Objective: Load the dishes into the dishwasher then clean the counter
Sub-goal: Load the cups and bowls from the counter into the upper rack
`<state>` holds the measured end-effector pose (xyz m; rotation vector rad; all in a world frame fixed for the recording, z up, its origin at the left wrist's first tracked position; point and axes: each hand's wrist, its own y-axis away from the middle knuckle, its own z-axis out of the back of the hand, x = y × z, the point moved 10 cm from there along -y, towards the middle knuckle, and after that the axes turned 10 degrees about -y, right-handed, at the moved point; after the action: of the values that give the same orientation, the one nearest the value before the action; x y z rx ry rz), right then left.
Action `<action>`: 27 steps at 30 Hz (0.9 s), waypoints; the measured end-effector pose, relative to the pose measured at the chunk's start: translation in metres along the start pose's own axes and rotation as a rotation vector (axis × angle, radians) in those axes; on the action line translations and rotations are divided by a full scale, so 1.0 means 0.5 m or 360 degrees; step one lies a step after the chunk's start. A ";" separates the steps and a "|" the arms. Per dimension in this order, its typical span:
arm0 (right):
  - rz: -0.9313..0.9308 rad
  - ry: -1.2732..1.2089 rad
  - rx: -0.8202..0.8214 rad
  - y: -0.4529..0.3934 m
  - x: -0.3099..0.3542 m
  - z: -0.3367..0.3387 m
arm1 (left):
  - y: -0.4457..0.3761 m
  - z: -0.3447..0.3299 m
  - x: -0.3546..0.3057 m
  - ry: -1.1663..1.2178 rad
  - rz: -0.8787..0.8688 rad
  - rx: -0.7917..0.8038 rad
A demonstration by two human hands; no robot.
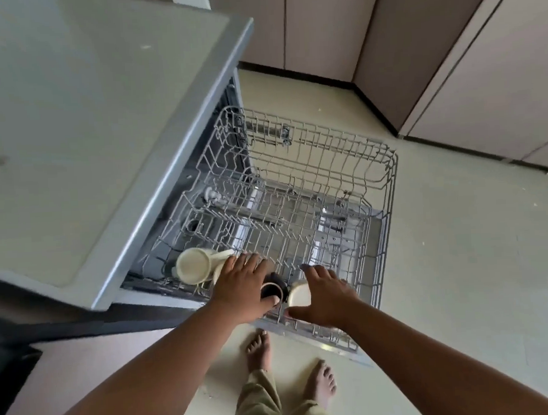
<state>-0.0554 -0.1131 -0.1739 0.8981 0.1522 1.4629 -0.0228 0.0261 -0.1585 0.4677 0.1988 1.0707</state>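
Both hands work at the grey wire rack's (389, 182) near edge: left hand (243, 288) clasps a dark round cup (271, 290), right hand (326, 295) grips a cream cup (299, 296); cream mugs (194, 265) lie alongside.

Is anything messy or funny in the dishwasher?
Nothing looks broken or spilled. The cream cup lies on its side at the near left of the rack, its mouth facing up at the camera. The left hand holds a dark cup; the right hand holds a cream one.
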 end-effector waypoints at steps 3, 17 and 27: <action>0.0174 0.0187 -0.0001 0.013 0.060 0.025 | 0.058 0.034 0.031 0.0025 0.0162 -0.0075; 0.1175 0.0723 -0.0375 0.206 0.540 0.127 | 0.425 0.270 0.193 -0.0093 0.0694 -0.0768; 0.1566 0.0878 -0.0466 0.336 0.895 -0.010 | 0.815 0.178 0.453 -0.0034 0.1422 -0.0755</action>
<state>-0.1184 0.2641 0.1128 0.2772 -0.1263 2.5525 -0.2064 0.3613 0.1231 0.1167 -0.3190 1.9214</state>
